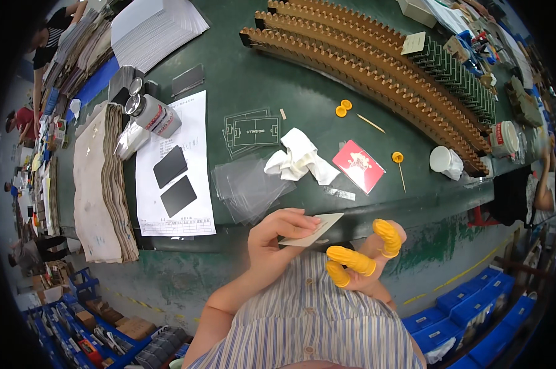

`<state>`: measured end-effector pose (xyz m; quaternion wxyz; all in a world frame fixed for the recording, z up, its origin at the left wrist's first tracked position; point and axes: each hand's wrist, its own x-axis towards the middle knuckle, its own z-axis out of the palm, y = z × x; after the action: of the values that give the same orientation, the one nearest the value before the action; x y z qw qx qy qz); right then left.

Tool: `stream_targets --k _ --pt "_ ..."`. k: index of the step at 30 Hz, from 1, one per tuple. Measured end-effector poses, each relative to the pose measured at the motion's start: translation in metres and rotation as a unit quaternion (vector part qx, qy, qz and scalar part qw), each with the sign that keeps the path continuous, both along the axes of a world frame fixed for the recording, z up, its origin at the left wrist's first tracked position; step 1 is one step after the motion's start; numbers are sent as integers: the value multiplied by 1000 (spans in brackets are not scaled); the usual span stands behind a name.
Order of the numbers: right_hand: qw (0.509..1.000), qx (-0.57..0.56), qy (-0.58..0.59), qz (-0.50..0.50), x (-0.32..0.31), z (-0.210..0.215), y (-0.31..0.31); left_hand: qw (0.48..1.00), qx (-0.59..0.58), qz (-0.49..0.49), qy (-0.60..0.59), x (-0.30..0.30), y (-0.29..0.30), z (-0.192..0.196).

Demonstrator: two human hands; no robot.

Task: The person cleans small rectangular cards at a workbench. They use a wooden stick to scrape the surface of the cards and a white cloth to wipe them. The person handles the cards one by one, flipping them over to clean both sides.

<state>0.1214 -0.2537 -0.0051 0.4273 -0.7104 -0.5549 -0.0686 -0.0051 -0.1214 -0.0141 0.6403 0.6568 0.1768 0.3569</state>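
My left hand (272, 238) is closed on a thin pale card (315, 230), pinched at its left side and held tilted just off the near table edge. To its right, my right hand (369, 261) has its fingers apart with nothing between them; yellow finger cots cover three fingertips. Beyond the hands lie a crumpled white cloth (300, 158), a red card with a white figure (359, 167), loose clear plastic sheets (244, 189) and a small silvery strip (339, 194). Dark green cards with white outlines (253, 131) overlap farther back.
Notched wooden racks (352, 55) curve along the far right, with green cards (453, 80) standing in one. At left are a stack of stained boards (102, 184), a printed sheet (192, 166) bearing black cards (178, 197), and a metal-topped bottle (158, 115). Pointed sticks (371, 123) lie near rolled finger cots (342, 111).
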Motion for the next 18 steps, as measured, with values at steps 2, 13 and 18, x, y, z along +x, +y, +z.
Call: stream_targets --k 2,13,18 --pt "999 -19 -42 26 2 2 -1 1000 -15 -3 -10 -1 -2 0" --pt "985 3 174 -9 -18 -6 0 1000 -1 -5 -8 -4 -6 -1" --pt "996 -5 86 14 -14 -9 -2 1000 -2 -4 -13 -5 -6 0"
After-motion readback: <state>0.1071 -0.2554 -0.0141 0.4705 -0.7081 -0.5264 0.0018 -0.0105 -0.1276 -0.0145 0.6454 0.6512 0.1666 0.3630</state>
